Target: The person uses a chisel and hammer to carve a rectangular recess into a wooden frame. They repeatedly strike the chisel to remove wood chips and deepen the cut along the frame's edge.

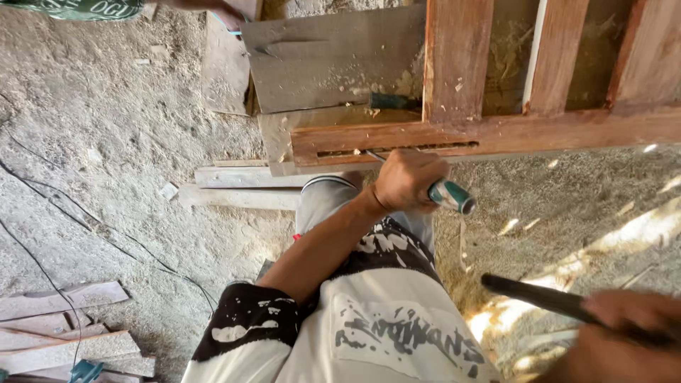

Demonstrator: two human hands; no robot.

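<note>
Seen from above, a reddish wooden frame (496, 131) lies across a dusty floor (106, 128), a long narrow slot (397, 150) cut into its near rail. The left hand (406, 177) is wrapped tight around a green-handled chisel (448, 194), blade tip set in the slot. The right hand (624, 333), blurred at the lower corner, is clenched on a dark handle (539, 296), probably a hammer; its head is not visible. Clean work wants the chisel steady and struck squarely on its butt. The blade is mostly hidden behind the fist, and slot depth cannot be judged.
</note>
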